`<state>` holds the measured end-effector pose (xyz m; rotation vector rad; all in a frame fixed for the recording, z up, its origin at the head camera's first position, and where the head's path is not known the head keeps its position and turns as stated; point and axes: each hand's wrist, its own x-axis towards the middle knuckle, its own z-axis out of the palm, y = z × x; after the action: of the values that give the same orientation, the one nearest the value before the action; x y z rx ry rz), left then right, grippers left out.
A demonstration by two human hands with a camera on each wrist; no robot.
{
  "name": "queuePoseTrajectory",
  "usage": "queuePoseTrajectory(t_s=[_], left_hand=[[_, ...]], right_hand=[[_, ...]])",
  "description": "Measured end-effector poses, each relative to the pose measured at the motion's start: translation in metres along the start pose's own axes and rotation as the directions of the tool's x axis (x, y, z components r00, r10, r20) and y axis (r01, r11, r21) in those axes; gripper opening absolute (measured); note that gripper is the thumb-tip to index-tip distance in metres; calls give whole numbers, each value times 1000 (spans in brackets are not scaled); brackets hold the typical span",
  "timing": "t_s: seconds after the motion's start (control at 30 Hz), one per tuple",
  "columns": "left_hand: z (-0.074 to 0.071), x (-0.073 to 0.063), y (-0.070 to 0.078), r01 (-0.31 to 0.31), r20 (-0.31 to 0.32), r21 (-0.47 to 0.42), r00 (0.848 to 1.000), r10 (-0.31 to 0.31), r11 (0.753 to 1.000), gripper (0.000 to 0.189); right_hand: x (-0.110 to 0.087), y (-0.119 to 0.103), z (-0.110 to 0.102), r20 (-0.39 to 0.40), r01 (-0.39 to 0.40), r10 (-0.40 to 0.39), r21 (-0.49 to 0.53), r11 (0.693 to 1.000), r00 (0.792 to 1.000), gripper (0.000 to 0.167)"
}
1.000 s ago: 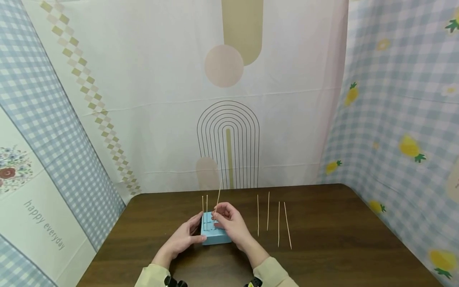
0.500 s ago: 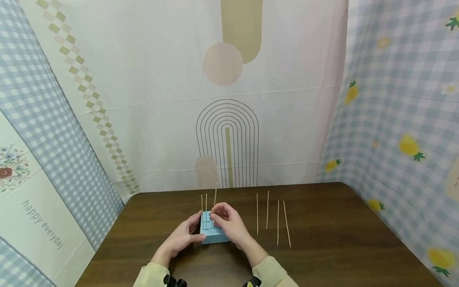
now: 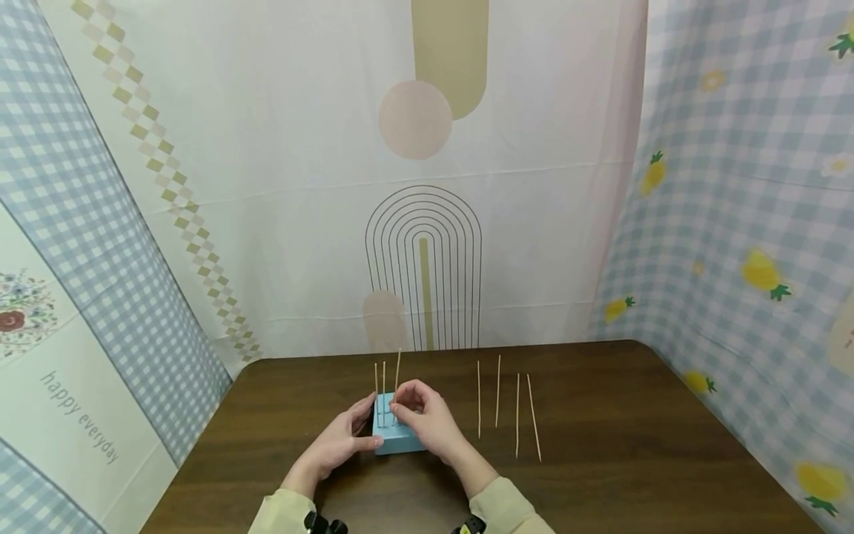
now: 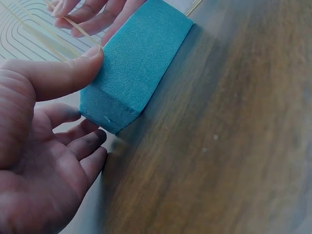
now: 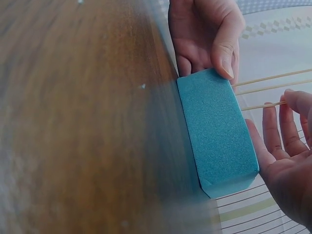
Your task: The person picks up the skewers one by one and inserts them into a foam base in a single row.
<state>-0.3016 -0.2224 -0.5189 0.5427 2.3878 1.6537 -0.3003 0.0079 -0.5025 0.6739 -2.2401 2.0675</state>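
A light blue foam block (image 3: 400,443) lies on the table near the front. My left hand (image 3: 339,439) grips its left end, the thumb on the near corner and the other fingers round the far side. Two thin wooden sticks (image 3: 384,382) stand upright in the block's top, close to that hand. Just right of them, my right hand (image 3: 430,424) pinches a third stick (image 3: 398,365) between thumb and fingertips. This one leans slightly right, and its lower end meets the block's top in the right wrist view, where the block (image 5: 219,131) shows its near side.
Several loose sticks (image 3: 517,415) lie spaced apart on the dark wooden table (image 3: 620,445), right of my right hand. A patterned cloth (image 3: 300,245) hangs behind the table's far edge, and a checked cloth (image 3: 707,222) hangs along the right.
The pinched stick has come down and now stands nearer to upright, its top lower and further left. My right hand has shifted slightly left; my left hand stays on the foam block.
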Motion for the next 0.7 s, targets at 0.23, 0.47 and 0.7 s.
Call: queuePoseTrajectory(t_s=[0.23, 0.47, 0.7], left_hand=[[1, -1, 0, 10, 1, -1, 1000, -10, 1000, 93], [1, -2, -1, 12, 3, 2, 1000, -12, 1000, 93], [-1, 0, -1, 13, -2, 10, 1000, -13, 1000, 94]], right_hand=[[0, 5, 1, -6, 17, -17, -26, 1000, 1000, 12], [0, 3, 0, 6, 35, -35, -58, 998, 999, 11], [1, 2, -2, 5, 46, -46, -93, 995, 999, 10]])
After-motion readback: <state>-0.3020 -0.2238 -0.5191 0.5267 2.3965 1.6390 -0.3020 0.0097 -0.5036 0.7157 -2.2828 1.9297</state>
